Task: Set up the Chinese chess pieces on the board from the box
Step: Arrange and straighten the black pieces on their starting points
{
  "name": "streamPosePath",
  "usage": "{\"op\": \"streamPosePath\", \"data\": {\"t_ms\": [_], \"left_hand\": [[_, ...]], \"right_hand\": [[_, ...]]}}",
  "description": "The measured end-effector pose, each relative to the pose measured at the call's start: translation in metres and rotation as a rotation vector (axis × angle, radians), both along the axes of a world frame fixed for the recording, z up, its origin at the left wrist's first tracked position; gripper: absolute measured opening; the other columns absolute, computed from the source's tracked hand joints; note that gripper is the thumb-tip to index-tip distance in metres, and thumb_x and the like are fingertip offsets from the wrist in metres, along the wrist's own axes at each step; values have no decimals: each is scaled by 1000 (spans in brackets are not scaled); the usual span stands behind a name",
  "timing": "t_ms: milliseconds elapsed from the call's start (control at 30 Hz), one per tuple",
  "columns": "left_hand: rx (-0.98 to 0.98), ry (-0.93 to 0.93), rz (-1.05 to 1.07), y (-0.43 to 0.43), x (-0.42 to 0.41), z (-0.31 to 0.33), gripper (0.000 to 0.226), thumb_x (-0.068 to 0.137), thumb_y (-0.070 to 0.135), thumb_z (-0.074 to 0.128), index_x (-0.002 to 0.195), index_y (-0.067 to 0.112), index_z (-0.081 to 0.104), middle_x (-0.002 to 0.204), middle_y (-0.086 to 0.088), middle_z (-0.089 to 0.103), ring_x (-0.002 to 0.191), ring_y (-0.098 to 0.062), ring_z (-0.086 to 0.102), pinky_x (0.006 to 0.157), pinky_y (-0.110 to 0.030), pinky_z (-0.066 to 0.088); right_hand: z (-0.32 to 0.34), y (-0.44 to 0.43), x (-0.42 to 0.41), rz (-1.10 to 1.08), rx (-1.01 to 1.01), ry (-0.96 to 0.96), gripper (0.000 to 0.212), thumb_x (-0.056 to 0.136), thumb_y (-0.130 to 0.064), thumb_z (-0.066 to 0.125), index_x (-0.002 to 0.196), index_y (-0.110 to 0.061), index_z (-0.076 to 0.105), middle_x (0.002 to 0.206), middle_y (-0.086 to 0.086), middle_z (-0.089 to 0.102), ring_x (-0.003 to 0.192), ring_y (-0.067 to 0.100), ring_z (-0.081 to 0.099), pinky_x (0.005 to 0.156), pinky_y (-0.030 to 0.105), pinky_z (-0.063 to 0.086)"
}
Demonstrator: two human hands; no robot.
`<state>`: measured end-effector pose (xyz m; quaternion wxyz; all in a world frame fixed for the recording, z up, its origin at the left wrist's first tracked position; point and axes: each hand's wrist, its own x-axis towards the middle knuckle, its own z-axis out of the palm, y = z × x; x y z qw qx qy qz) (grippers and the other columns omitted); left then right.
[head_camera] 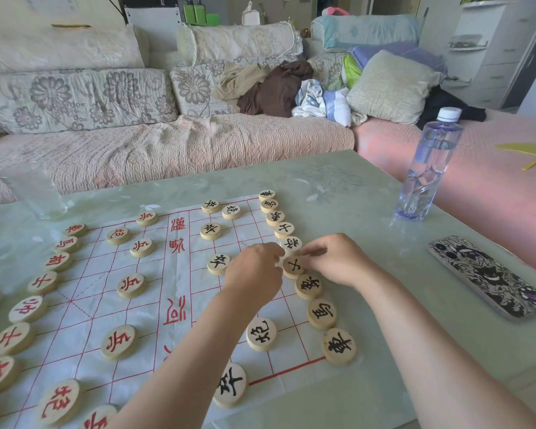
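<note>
Round wooden red pieces (119, 342) lay flat along the left of the white paper board (75, 332); black pieces (261, 334) lined the right.

A single wide-angle view is taken from head height above the near edge of the table (369, 230), tilted forward and down. The board (84, 308) is seen close, across the lower left and centre of the frame; the sofa (167, 144) is caught farther off, across the upper half

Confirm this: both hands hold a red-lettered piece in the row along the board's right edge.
Wrong colour: the head view shows the left hand and right hand holding a black-lettered piece in the row along the right edge of the board.
</note>
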<state>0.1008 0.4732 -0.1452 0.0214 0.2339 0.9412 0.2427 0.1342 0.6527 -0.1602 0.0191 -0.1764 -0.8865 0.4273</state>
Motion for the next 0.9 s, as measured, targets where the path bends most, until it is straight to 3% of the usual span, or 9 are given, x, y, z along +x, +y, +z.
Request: {"op": "streamPosePath", "data": {"t_ms": [267,433,600,767,900], "left_hand": [[35,-27,-14,7,-4,-3,23,82,27,71,104,27,67,96,12,68,92,-13,62,75,-29,53],[46,-14,-11,5,-5,-4,27,82,31,71,108,31,65,102,15,67,95,-12,61,73,-27,50],[69,-20,3,8,-4,-6,20,80,32,73,100,32,68,99,16,69,92,-11,62,75,-29,53],[73,-11,22,7,-3,-6,14,80,36,73,92,34,67,101,19,67,83,-10,60,63,-24,42],[86,-28,20,6,-3,-7,15,79,36,74,92,34,66,99,19,67,81,-9,59,63,-24,43]], "right_hand": [[-3,3,1,-37,63,84,7,85,-32,72,84,-39,72,92,-17,71,96,9,67,90,35,54],[3,6,3,34,20,21,15,81,-33,75,70,-43,72,85,-22,72,91,3,66,85,27,53],[-5,3,-2,28,14,26,17,84,-25,72,97,-35,79,94,-18,75,95,4,68,93,31,54],[-4,0,-1,20,5,66,18,87,-23,70,95,-36,78,97,-16,75,95,5,68,91,28,54],[0,-1,3,7,14,61,16,88,-25,69,97,-35,78,101,-17,74,97,5,67,89,25,51]]}}
